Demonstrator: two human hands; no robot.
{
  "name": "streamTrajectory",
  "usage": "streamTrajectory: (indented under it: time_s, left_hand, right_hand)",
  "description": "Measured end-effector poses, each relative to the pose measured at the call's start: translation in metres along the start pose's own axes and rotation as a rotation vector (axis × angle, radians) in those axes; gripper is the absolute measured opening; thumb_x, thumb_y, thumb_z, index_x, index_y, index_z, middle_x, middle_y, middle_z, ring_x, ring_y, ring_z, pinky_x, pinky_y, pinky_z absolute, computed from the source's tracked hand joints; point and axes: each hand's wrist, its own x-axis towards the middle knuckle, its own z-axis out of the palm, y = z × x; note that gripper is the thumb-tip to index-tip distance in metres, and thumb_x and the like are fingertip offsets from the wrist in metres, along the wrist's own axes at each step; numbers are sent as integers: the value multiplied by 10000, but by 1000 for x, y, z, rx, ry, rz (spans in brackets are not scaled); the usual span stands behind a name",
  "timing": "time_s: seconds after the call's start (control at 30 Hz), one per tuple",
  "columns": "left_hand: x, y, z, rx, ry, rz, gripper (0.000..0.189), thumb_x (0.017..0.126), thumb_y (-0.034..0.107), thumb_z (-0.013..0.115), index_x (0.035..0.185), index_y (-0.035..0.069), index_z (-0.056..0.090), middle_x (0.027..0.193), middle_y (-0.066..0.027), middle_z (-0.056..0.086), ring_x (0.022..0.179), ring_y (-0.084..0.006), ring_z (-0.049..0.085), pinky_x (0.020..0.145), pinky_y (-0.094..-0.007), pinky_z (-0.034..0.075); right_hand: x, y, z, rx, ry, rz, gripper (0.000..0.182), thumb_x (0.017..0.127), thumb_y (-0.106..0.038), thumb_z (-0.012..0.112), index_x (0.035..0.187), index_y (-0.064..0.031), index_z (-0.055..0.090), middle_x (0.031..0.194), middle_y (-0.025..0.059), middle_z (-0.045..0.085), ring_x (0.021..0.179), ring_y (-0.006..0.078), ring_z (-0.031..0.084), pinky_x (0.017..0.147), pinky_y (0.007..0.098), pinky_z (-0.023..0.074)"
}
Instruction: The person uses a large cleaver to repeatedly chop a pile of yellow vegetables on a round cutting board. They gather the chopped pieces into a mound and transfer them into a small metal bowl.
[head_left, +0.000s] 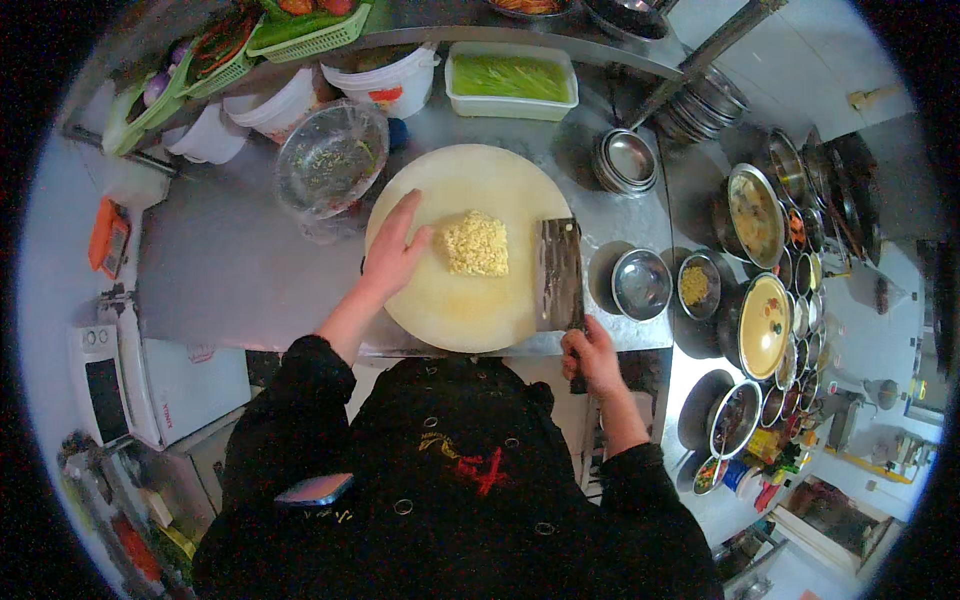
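A round, pale cutting board (442, 315) lies at the front edge of the steel counter. On its middle sits a squared heap of finely chopped pale-yellow food (477, 244), probably garlic or ginger. My left hand (397, 251) is over the board's left side, fingers extended and holding nothing, a little apart from the heap. At the right, my right hand (594, 356) grips the handle of a Chinese cleaver (559, 274). The cleaver's broad, wet-looking blade lies flat over the board's right edge, apart from the heap.
Right of the board are a steel bowl (642, 285), stacked small bowls (627, 161) and a bowl of minced yellow food (698, 285). Behind it stand a plastic-lined bowl (334, 161), a tub of green strips in liquid (512, 81) and white buckets (382, 79). A shelf (450, 26) overhangs the back.
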Motion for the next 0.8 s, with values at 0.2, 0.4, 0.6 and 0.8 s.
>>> streamTrajectory:
  time_s: [0.2, 0.4, 0.6, 0.8]
  left_hand:
    - [12, -5, 21, 130, -29, 149, 662, 978, 317, 584, 1545, 53, 368, 1586, -193, 395, 1473, -366, 361, 1205, -427, 324]
    - [8, -6, 17, 39, 19, 150, 626, 985, 307, 568, 1525, 45, 392, 1574, -193, 409, 1455, -365, 388, 1193, -426, 341]
    - [3, -9, 21, 14, 62, 150, 594, 994, 307, 560, 1505, 40, 418, 1563, -198, 421, 1441, -370, 403, 1193, -435, 340]
    - [7, -16, 21, 14, 93, 188, 594, 998, 315, 558, 1500, 29, 422, 1564, -196, 420, 1447, -379, 391, 1197, -446, 333]
  right_hand:
    - [3, 28, 68, -82, 51, -88, 128, 969, -111, 558, 997, -97, 433, 762, 42, 482, 561, 148, 490, 472, 331, 438]
    - [-22, -26, 145, -238, 85, -254, 466, 1005, -107, 480, 1459, -36, 402, 770, 34, 505, 575, 123, 518, 477, 313, 481]
    - [14, -9, 133, -771, 227, -343, 466, 1030, -173, 446, 1478, -57, 398, 847, 112, 555, 650, 195, 546, 556, 360, 473]
    - [8, -26, 154, -883, 217, -283, 436, 1030, -233, 433, 1435, -71, 430, 1126, 372, 640, 1107, 544, 600, 953, 556, 474]
